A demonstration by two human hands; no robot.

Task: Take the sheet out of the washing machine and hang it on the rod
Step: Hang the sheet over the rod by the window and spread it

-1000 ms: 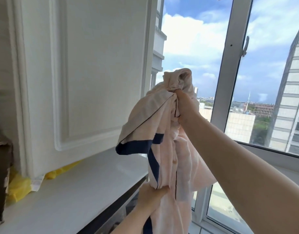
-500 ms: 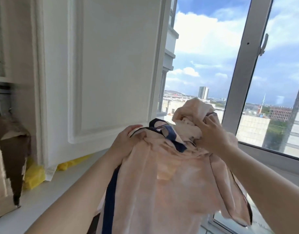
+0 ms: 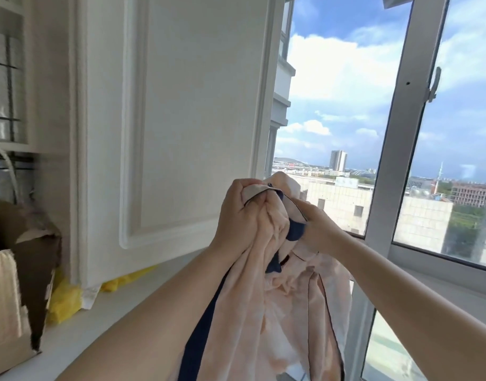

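hands closer together, sheet (image 3: pixel 266 312) bunched, bottom cropped

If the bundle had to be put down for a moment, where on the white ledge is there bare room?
The ledge is bare from the yellow bag rightwards, beneath the left forearm, up to the hanging sheet. Its left end is crowded: a torn cardboard box and that bag against the white panel.
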